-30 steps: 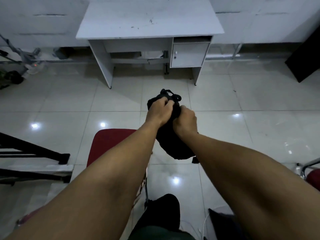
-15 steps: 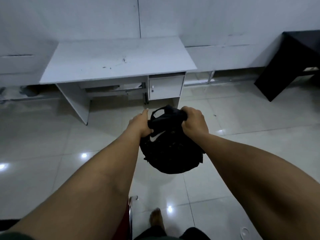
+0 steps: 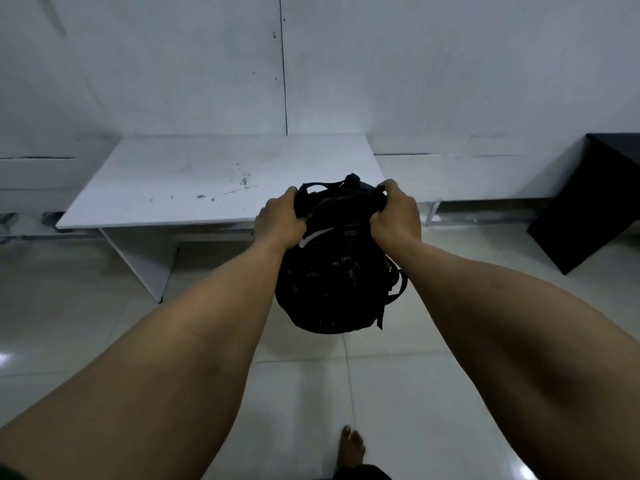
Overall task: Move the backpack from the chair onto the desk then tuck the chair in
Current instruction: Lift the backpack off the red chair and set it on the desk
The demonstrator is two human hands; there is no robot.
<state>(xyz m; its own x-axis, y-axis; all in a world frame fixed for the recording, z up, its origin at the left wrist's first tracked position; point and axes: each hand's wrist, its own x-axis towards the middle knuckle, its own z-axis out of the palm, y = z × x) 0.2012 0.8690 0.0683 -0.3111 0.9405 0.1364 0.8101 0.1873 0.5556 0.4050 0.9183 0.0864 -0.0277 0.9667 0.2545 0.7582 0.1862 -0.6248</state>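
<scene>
Now both hands' fingers point(image 3: 294, 216) clenched on backpack point(image 3: 332, 278) top, before desk point(image 3: 180, 188).

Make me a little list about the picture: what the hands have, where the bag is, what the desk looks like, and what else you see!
left hand: gripping the bag's top
right hand: gripping the bag's top
backpack: black, held in the air at the desk's front edge, not set down
desk: white, top bare with dark scuff marks
chair: not in view
also seen: bare foot on the tiled floor, black furniture at the right
</scene>
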